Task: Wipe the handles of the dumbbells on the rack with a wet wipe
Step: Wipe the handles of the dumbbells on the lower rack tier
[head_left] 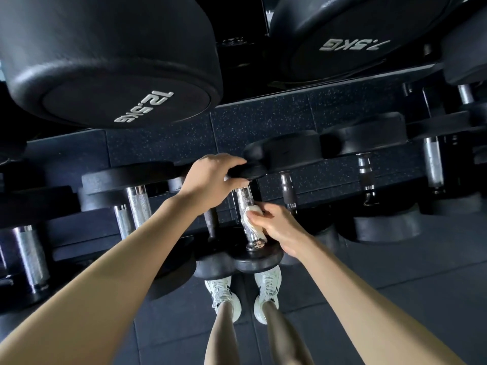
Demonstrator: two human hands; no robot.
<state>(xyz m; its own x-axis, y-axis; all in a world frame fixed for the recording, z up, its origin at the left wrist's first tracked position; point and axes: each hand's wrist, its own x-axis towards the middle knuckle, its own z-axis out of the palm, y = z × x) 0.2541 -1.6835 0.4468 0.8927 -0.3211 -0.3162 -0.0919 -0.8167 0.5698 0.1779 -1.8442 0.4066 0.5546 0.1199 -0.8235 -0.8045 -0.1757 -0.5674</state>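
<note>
— What does the rack (73, 227) hold as we look down?
— We count rows of black dumbbells with chrome handles. One dumbbell (259, 260) lies in the middle of the lower row. Our left hand (210, 177) curls its fingers over the far head, with the thumb beneath. Our right hand (279, 229) pinches a white wipe (253, 219) between thumb and fingers and holds it against the lower half of the handle (243, 198).
— And the room?
— We stand on a dark rubber floor (395, 259), with speckled tiles (263, 119) showing past the rack. Our white shoes (224, 293) point toward it.
— Any writing?
— We read a 12.5KG mark (143, 106) on the big head at upper left and a 7.5KG mark (354, 44) at upper right. Both are upside down to us.
</note>
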